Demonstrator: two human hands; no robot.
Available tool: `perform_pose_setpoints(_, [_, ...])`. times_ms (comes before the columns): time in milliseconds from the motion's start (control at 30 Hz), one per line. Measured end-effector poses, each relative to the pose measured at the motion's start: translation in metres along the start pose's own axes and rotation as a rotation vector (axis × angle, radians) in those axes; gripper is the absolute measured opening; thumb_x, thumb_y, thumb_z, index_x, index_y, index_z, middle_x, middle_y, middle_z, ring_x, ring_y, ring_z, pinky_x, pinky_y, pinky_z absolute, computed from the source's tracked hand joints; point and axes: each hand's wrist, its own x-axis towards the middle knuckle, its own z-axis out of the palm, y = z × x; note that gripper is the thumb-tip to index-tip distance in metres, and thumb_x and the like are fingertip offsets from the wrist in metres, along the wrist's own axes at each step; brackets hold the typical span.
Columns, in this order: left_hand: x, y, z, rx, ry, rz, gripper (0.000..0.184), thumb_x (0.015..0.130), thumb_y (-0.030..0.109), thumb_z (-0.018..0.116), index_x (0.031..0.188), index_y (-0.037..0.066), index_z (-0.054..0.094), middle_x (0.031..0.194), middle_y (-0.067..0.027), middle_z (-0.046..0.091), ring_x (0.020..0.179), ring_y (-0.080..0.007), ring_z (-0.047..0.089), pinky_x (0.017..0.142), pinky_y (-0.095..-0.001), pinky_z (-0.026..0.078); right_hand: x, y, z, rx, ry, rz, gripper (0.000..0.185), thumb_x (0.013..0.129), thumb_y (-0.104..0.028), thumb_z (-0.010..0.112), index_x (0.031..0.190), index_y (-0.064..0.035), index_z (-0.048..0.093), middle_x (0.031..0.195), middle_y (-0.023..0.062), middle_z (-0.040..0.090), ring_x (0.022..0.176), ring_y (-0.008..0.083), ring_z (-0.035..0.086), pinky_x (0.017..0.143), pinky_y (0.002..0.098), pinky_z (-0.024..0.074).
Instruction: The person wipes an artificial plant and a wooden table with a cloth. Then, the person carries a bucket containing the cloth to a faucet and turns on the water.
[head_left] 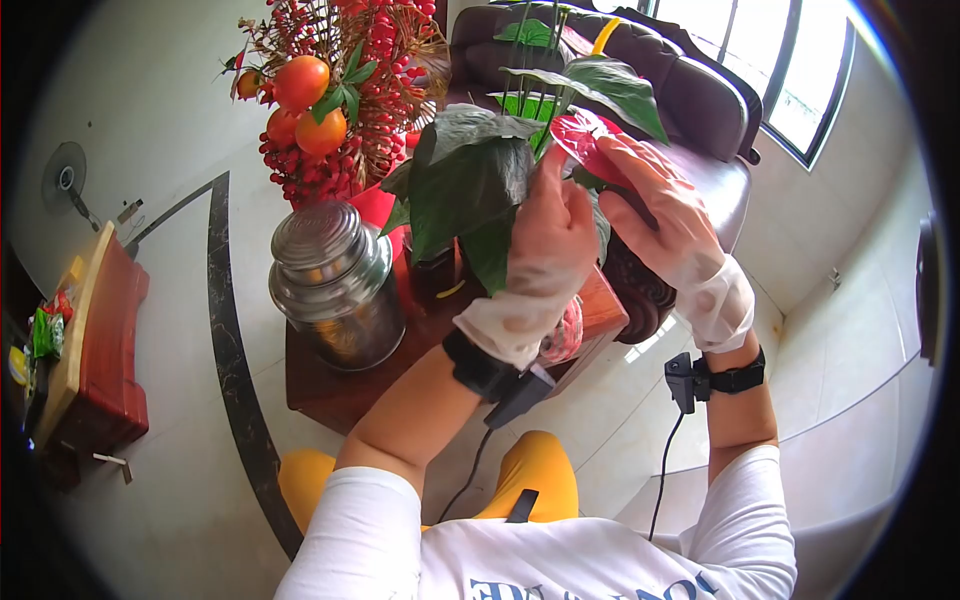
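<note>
In the head view, your two hands, in thin see-through gloves, were at a potted plant (475, 185) on the red-brown table (600, 300) in front of you. The red flower (588, 137) was between them, at the upper right of the big dark leaves, with its glossy face turned up toward you. Its long axis slanted from upper left to lower right in the picture, and the lower right end ran in beneath your right fingers. The plant's thin stems (540, 95) pointed up and away from you, toward the sofa (700, 100).

Your left hand (548, 240) was just beside the flower's lower left edge, fingers pointing up and partly curled. You could not tell from this angle whether that grip was closed on anything. Your right hand (665, 220) had its fingers stretched straight over the flower's right edge, the thumb spread away from them, so that grip was open. Each wrist wore a black strap with a cable hanging from it.

To the left of the leaves a shiny metal jar (335, 295) stood on the table, its lid on. Behind it rose a bunch of red berries (385, 45) with orange fruits (302, 84) among them. A round fan (65, 180) was well apart, at the far left.
</note>
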Motion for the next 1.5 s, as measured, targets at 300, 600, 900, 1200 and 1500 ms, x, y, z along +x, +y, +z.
perform_pose_setpoints(300, [-0.109, 0.016, -0.093, 0.438, -0.550, 0.364, 0.032, 0.089, 0.006, 0.063, 0.120, 0.001, 0.062, 0.087, -0.0074, 0.066, 0.080, -0.0252, 0.069, 0.069, -0.0330, 0.056, -0.031, -0.010, -0.005, -0.006, 0.388, 0.081, 0.041, 0.096, -0.012, 0.066, 0.135, -0.0020, 0.059, 0.132, 0.0173, 0.064, 0.123, 0.0293, 0.061, 0.104, 0.0386, 0.0452])
perform_pose_setpoints(600, [-0.134, -0.047, -0.150, 1.397, -0.325, 0.001, 0.030, 0.093, 0.019, 0.060, 0.123, 0.018, 0.061, 0.110, -0.0025, 0.069, 0.071, -0.0283, 0.071, 0.053, -0.0409, 0.056, -0.118, -0.045, 0.061, 0.642, 0.283, 0.414, 0.011, 0.098, 0.000, 0.059, 0.097, 0.0060, 0.069, 0.095, 0.0153, 0.073, 0.075, 0.0141, 0.067, 0.065, 0.0260, 0.0529])
perform_pose_setpoints(900, [-0.075, -0.085, -0.114, 1.612, -0.679, -0.606, 0.030, 0.090, 0.018, 0.065, 0.120, 0.017, 0.062, 0.118, -0.0042, 0.069, 0.093, -0.0254, 0.074, 0.065, -0.0469, 0.060, -0.109, -0.073, 0.070, 0.513, -0.056, 0.303, 0.012, 0.089, -0.008, 0.071, 0.098, 0.0004, 0.071, 0.061, 0.0131, 0.062, 0.054, 0.0289, 0.065, 0.050, 0.0358, 0.0493])
perform_pose_setpoints(1200, [-0.108, -0.044, -0.131, 1.203, -0.618, -0.242, 0.010, 0.088, 0.018, 0.066, 0.096, 0.012, 0.064, 0.091, -0.0077, 0.070, 0.077, -0.0197, 0.071, 0.065, -0.0329, 0.055, -0.109, -0.061, 0.072, 0.339, -0.122, 0.040, 0.039, 0.086, -0.008, 0.071, 0.123, 0.0018, 0.062, 0.096, 0.0158, 0.071, 0.079, 0.0300, 0.071, 0.065, 0.0387, 0.0549])
perform_pose_setpoints(1500, [-0.050, 0.096, -0.075, -0.289, -0.507, -0.893, 0.036, 0.092, 0.000, 0.066, 0.127, 0.002, 0.057, 0.094, -0.0042, 0.070, 0.069, 0.0000, 0.059, 0.049, -0.0138, 0.035, -0.079, -0.056, 0.019, 0.137, 0.008, -0.298, 0.048, 0.079, -0.017, 0.077, 0.121, -0.0004, 0.061, 0.106, 0.0101, 0.070, 0.073, 0.0217, 0.070, 0.052, 0.0358, 0.0477])
